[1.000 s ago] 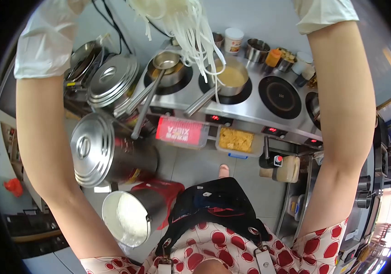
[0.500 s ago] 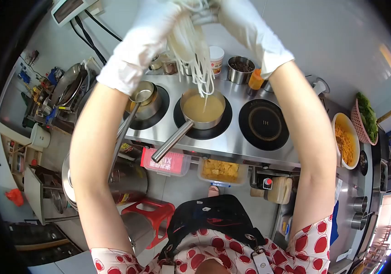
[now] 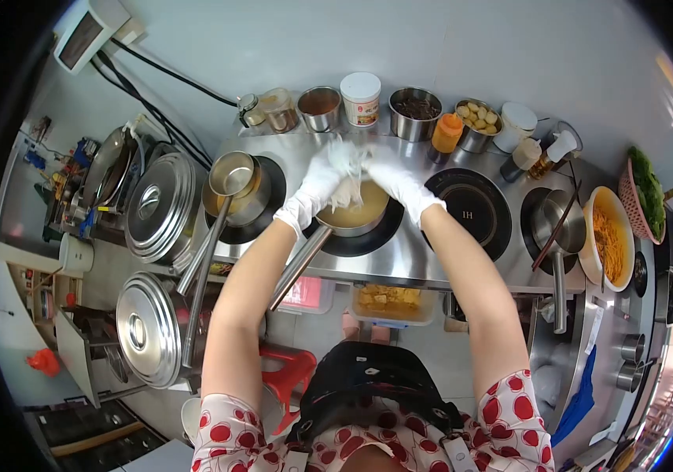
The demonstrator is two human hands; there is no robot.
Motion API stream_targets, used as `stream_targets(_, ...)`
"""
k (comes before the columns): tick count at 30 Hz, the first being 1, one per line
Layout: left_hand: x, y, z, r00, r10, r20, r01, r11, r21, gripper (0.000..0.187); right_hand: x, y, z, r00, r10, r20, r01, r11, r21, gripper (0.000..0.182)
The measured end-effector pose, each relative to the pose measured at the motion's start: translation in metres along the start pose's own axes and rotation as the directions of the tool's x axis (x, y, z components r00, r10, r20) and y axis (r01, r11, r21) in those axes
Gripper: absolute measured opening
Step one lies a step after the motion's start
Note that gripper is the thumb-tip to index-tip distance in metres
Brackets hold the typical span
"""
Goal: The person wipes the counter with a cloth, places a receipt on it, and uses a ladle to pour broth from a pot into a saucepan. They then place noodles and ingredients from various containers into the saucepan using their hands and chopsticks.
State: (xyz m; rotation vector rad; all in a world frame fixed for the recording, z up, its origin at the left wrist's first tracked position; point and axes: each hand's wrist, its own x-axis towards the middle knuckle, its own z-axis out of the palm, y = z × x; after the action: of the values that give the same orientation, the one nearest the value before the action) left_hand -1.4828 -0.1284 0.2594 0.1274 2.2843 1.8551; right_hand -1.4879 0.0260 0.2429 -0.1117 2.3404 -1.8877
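Note:
Both my hands wear white gloves and come together low over a saucepan of cloudy broth [image 3: 366,214] on the middle burner. My left hand [image 3: 322,179] is closed around a bunch of white noodles [image 3: 347,193], whose ends hang down toward the broth. My right hand [image 3: 390,175] closes on the same bunch from the other side. Motion blurs the fingers and the upper part of the bunch. The saucepan's long steel handle [image 3: 299,269] points down and left, beneath my left forearm.
To the left a ladle [image 3: 233,175] rests over another pan. Seasoning tubs, including a white tub [image 3: 361,98], and an orange-capped bottle [image 3: 446,134] line the wall. At right are a flat black burner [image 3: 468,212], a saucepan with chopsticks [image 3: 547,222] and a bowl of orange shreds [image 3: 610,244].
Both hands have come down from high above the stove to just over the saucepan, bringing the noodles with them. The noodles now hang in a shorter, more gathered bunch.

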Motion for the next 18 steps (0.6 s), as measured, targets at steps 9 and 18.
stream_targets(9,0.047,-0.077,-0.040,0.903,-0.247,0.353,-0.016,0.799,0.600,0.039,-0.065,0.019,-0.044,0.984,0.020,-0.179,-0.101,0.883,-0.458,0.030)
stream_targets(18,-0.017,-0.026,-0.077,0.937,0.212,0.276,-0.346,0.660,0.667,0.029,-0.254,0.051,-0.132,0.782,0.158,-0.603,-0.257,0.963,-0.081,0.023)
